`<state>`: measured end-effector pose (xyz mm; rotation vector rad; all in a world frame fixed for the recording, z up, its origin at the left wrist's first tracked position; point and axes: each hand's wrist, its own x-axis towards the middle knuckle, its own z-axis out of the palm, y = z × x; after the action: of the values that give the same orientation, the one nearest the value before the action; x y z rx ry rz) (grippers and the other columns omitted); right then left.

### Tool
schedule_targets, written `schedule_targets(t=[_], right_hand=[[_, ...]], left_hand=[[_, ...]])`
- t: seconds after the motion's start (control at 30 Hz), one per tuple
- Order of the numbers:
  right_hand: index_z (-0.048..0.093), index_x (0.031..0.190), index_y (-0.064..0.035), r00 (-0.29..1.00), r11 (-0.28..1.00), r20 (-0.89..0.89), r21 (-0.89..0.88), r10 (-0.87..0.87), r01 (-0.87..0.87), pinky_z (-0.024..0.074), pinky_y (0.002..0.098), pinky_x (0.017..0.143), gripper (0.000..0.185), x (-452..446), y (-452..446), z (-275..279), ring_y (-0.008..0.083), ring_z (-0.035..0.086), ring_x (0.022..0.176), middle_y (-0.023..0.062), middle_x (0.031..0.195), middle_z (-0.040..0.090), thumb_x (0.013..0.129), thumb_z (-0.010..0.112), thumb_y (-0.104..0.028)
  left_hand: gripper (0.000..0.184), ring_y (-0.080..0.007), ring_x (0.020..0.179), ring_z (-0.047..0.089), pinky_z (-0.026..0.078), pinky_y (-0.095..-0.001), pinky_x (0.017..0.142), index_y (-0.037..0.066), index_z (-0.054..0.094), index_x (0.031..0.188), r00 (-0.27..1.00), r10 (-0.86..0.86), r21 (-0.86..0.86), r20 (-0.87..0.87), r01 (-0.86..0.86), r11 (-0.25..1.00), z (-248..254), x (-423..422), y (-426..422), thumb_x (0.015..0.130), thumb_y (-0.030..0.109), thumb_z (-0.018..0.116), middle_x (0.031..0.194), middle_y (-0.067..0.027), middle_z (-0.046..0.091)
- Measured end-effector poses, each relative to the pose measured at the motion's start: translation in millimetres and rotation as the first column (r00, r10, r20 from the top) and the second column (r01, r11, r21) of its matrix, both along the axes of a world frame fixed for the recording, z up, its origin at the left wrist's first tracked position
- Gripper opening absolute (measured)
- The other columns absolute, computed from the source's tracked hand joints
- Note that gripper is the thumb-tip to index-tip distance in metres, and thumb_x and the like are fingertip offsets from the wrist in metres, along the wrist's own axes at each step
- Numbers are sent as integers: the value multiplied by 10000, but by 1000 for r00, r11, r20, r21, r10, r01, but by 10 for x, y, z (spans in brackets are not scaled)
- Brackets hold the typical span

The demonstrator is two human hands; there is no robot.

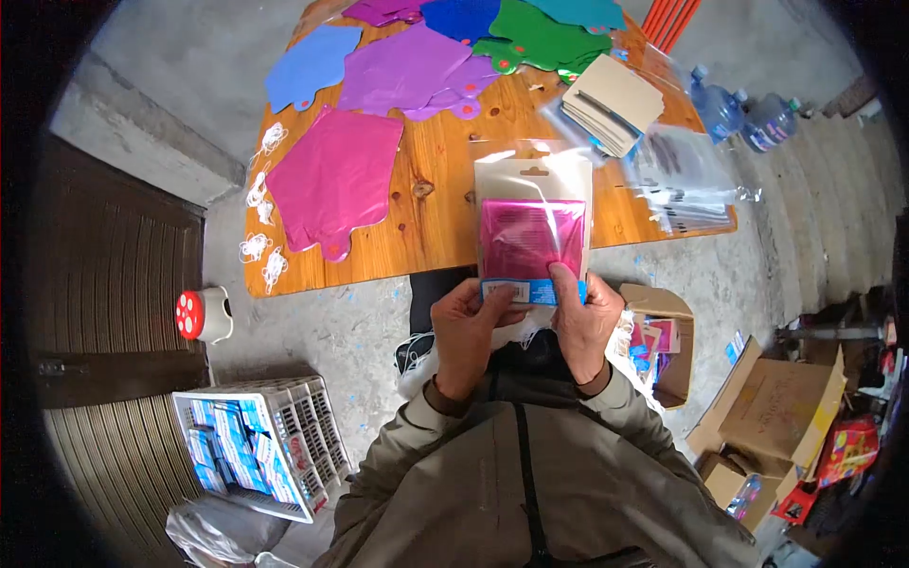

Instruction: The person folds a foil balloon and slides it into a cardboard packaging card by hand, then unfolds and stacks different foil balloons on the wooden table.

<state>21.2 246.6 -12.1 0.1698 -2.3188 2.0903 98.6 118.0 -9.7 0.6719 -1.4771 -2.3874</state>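
Note:
Between both hands stands a transparent plastic packet (533, 227), with a beige hang-hole card and a folded shiny pink foil sheet inside. A blue label with a barcode runs across its bottom. My left hand (467, 327) pinches the lower left corner, thumb on the label. At the lower right corner, my right hand (585, 317) grips the same packet, thumb pressed on its front. Just left of it, a flat pink foil balloon (336, 180) lies on the wooden table (426, 241). White string bundles (254, 248) line the table's left edge.
Purple foil balloons (402, 71), beige cards (615, 99) and transparent bags (682, 175) lie on the table. Below are a cardboard box (674, 308), a white crate (303, 435) of blue-white packs, a red-topped stool (194, 315) and an open carton (781, 407). Water bottles (724, 114) stand behind.

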Motion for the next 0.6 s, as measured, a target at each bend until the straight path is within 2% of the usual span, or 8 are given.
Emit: schedule_targets(t=[0.07,0.27,0.37,0.47,0.6], right_hand=[[625,731,-39,998,998,45,45,45,-47,327,245,488,298,94,60,-71,1,407,590,-78,603,472,970,774,-137],[678,813,-22,966,987,216,-104,141,-121,393,236,477,239,339,47,41,30,521,555,-38,640,590,1004,732,-155],[681,829,-13,948,960,192,-171,253,-222,416,237,460,240,379,94,-84,57,553,517,-4,629,622,1012,721,-163],[681,791,-24,927,964,270,-131,261,-233,398,241,434,275,362,104,-116,54,525,475,5,594,608,1012,726,-181],[678,729,-40,942,973,246,-98,227,-209,379,245,409,327,339,85,-250,50,502,441,-2,551,580,1000,747,-211]], left_hand=[[198,-208,859,779,635,-286,742,-20,704,1114,999,17,13,36,-17,1000,-57,128,40,1022,155,692,980,-125,775],[221,-218,810,784,634,-299,693,-25,697,1085,995,52,77,83,-58,995,-200,378,152,1029,189,687,918,-141,780],[232,-219,781,781,634,-303,683,-21,697,1087,993,45,91,105,-55,994,-245,426,138,1036,204,675,898,-143,777],[230,-215,774,776,636,-304,690,-17,695,1085,992,7,100,125,-19,995,-344,431,78,1038,207,671,907,-137,771],[206,-184,816,763,641,-305,739,-11,688,1105,996,15,145,91,-28,989,-403,376,43,1028,180,680,982,-120,762]])
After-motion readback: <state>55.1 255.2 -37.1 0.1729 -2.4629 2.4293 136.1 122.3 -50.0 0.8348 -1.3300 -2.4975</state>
